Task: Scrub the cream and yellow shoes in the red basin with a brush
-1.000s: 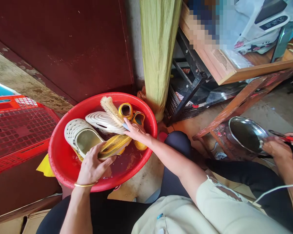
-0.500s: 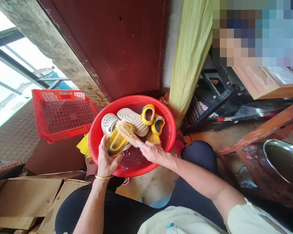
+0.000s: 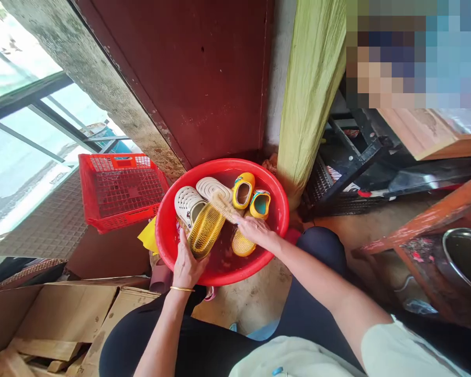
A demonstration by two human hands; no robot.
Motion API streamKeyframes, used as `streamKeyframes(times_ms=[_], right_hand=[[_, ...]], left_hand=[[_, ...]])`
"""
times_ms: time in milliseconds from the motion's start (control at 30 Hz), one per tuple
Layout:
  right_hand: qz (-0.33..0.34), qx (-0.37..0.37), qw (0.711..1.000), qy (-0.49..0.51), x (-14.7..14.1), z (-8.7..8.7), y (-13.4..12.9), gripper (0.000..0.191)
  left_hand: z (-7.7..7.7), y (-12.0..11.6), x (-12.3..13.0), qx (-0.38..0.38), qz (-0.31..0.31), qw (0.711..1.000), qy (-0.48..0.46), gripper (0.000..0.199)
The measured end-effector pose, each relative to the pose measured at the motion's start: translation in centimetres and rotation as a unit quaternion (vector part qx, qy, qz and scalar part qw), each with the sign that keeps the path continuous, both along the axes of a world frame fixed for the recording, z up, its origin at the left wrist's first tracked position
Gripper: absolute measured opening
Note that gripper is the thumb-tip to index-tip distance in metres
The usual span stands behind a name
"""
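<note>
My left hand (image 3: 189,263) grips a yellow sandal (image 3: 207,230) by its near end, with the ridged sole facing up. My right hand (image 3: 255,230) is closed round the handle of a scrubbing brush (image 3: 224,206); its pale bristled head lies by the sandal's far end. Both are over a red basin (image 3: 222,277) of water. A white clog (image 3: 189,204) sits at the basin's left, and another white shoe (image 3: 214,188) lies sole up behind the brush. Two small yellow clogs (image 3: 243,191) rest at the right. Below them is another yellow sole (image 3: 242,245), partly hidden by my right hand.
A red plastic crate (image 3: 121,196) stands left of the basin, with flattened cardboard (image 3: 66,317) nearer me. A dark red door (image 3: 204,94) and a green curtain (image 3: 312,94) rise behind. At right are a wooden frame (image 3: 427,209) and a metal pot (image 3: 465,256). A blurred-out person is at upper right.
The brush has moved toward the far end of the sandal, baring more of its sole. The sandal is turned more upright in my left hand. The whole view has shifted slightly.
</note>
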State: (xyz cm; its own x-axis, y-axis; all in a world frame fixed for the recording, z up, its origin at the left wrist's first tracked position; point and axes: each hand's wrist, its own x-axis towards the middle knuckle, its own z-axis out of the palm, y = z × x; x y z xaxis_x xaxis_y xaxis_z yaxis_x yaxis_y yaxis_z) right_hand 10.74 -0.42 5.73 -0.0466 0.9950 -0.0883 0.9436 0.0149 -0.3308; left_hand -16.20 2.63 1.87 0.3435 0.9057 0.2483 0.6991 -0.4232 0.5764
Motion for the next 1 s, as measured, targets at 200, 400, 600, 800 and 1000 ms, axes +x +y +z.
streamKeyframes(times_ms=[200,400,600,800,1000], right_hand=[[0.098,-0.014,0.994,-0.038,-3.1,-0.9,-3.3,0.063],[0.016,-0.028,0.998,-0.049,-0.7,-1.6,0.6,0.063],[-0.032,-0.059,0.996,-0.059,-0.3,-2.1,2.0,0.064],[0.010,-0.085,0.993,-0.082,-1.2,-1.8,-0.6,0.069],[0.025,-0.114,0.989,-0.094,0.0,-1.2,-2.3,0.068]], left_hand=[[-1.6,0.7,-0.3,-0.048,0.028,0.996,0.074,0.117],[-0.9,1.3,1.2,-0.065,0.078,0.977,0.189,0.109],[-0.3,0.8,2.2,0.012,0.088,0.949,0.302,0.106],[-0.4,1.2,2.7,-0.057,0.040,0.930,0.360,0.101],[-0.8,2.2,2.4,-0.143,-0.016,0.937,0.318,0.065]])
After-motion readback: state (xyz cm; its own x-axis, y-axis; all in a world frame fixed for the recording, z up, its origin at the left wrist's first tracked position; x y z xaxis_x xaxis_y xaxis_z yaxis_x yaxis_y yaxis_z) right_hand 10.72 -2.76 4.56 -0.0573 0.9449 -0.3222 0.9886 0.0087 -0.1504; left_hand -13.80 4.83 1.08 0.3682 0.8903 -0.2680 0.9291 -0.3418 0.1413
